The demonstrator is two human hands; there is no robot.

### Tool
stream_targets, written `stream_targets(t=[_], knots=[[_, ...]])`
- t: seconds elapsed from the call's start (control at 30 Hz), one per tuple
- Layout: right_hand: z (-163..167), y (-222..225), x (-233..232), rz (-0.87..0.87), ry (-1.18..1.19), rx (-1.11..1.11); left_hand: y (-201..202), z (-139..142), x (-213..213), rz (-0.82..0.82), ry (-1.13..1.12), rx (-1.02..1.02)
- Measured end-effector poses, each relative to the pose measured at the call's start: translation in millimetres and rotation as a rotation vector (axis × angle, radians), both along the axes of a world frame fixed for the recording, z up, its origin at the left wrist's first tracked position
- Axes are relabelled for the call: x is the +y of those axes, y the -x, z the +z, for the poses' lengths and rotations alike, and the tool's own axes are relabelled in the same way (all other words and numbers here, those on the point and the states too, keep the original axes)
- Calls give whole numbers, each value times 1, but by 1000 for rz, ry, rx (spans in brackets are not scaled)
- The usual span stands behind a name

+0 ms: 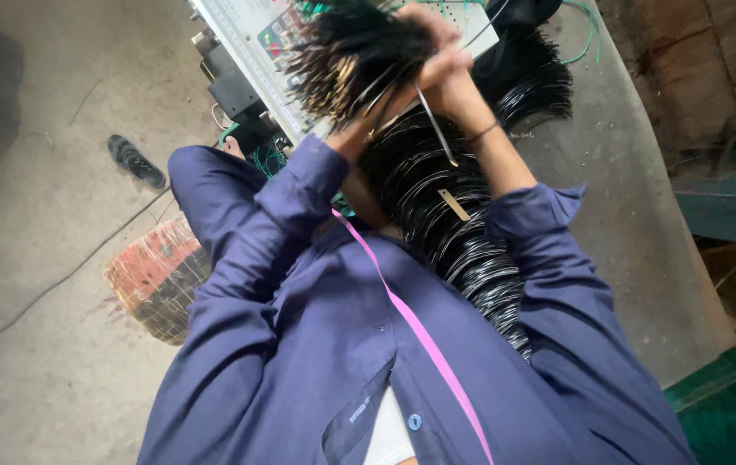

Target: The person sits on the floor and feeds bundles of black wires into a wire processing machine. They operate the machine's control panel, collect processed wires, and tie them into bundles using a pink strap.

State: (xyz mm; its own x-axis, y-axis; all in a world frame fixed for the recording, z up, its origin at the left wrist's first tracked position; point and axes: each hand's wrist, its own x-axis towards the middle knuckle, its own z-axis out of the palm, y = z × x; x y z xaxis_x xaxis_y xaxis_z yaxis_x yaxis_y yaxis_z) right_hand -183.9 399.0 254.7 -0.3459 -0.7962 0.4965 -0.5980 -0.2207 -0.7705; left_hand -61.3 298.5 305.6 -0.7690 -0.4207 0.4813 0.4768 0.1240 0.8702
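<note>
Both my hands are raised together around a thick bundle of black wires [355,52] whose stripped brassy ends fan out to the left. My right hand [445,69] wraps the bundle's bound end. My left hand [392,105] grips just beneath it and is mostly hidden by the wires. A thin metal tool [437,131] hangs down from between the hands. Below them a large pile of looped black wires [471,250] lies on the grey table [635,224], with a small brass-coloured strip [454,205] resting on it.
A white control panel [252,39] with coloured buttons stands at the table's far end, with green wires [590,34] beside it. On the concrete floor to the left are a reddish woven basket [157,277], a black sandal [136,161] and a thin cable.
</note>
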Motion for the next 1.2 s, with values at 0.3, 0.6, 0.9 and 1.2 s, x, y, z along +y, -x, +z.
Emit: stream_targets(t=[0.3, 0.6, 0.9, 1.2], knots=[[45, -96, 21, 93, -274, -673, -55, 55, 17, 218, -396, -294], [138, -184, 10, 377, -37, 339, -235, 167, -99, -306, -766, -187], [83, -303, -55, 490, -622, 869, -338, -30, -64, -564, -216, -1260], [187, -159, 94, 934, -482, -568, -316, 24, -51, -269, -147, -1104]])
